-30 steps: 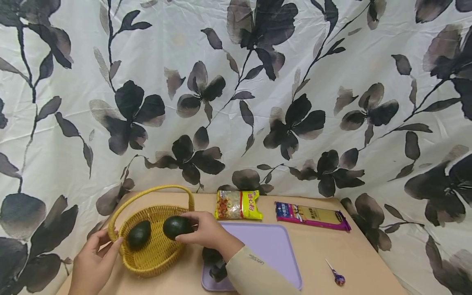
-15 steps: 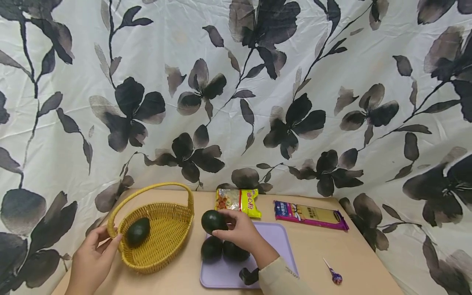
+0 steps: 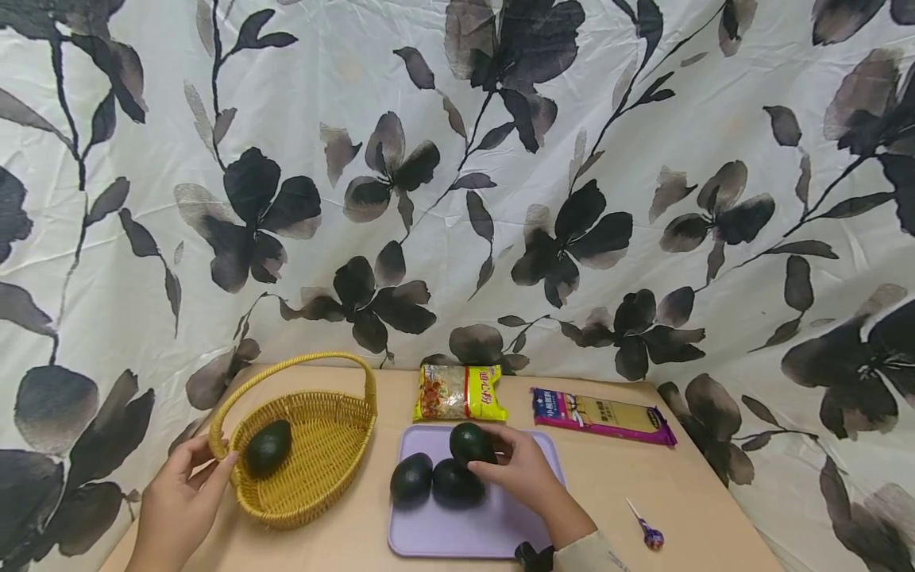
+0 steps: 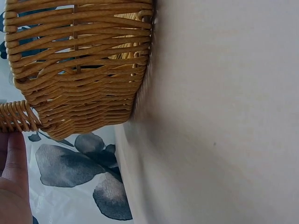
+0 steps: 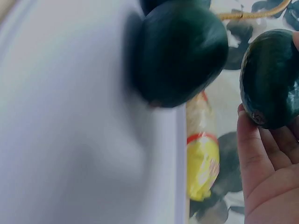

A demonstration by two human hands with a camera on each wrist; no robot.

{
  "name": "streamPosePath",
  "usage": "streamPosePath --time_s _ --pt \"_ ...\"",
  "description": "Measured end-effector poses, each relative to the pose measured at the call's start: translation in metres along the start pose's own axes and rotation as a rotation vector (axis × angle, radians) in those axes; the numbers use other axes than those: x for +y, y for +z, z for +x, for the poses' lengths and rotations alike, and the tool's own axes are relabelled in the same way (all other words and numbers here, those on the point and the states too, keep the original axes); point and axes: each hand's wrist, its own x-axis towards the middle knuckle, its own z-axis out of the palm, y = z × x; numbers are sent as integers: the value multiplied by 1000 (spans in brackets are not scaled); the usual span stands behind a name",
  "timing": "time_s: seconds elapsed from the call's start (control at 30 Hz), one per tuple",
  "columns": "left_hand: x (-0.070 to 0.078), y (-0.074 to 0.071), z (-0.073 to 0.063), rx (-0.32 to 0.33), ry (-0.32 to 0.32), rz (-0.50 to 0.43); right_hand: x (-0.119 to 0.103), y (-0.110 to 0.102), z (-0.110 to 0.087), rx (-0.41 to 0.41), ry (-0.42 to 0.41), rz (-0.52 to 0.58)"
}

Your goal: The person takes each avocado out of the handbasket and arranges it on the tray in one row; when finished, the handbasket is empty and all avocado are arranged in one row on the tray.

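My right hand point(image 3: 520, 469) grips a dark green avocado point(image 3: 470, 443) over the purple tray point(image 3: 457, 536). In the right wrist view this avocado point(image 5: 271, 79) is held up off the tray between fingers and thumb. Two more avocados lie side by side on the tray, a left one point(image 3: 411, 479) and a right one point(image 3: 457, 485), just in front of the held one. At left, my left hand point(image 3: 182, 500) pinches the base of the handle of a yellow wicker basket point(image 3: 307, 508). One avocado point(image 3: 268, 448) lies inside the basket, at its left side.
Behind the tray lies a yellow food packet point(image 3: 460, 393). A long purple-edged packet point(image 3: 604, 417) is at the back right. A wrapped lollipop point(image 3: 649, 532) lies on the table point(image 3: 615, 485) at right. A floral cloth point(image 3: 457, 199) hangs behind the table.
My right hand has carried the avocado from over the basket rightward to above the tray. The left hand has stayed at the basket handle.
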Motion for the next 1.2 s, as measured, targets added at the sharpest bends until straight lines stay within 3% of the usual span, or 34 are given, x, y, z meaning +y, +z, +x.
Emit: streamPosePath --time_s 0.23,0.5,0.8,1.2 --pt "-2 0 0 -2 10 -8 25 -15 -16 30 54 -43" --pt "-1 0 0 6 2 -11 45 -20 -31 47 134 -168" --pt "2 -1 0 6 -12 2 49 -18 -37 20 188 -229" --pt "-1 0 0 -2 -28 -4 51 -17 -35 16 176 -247"
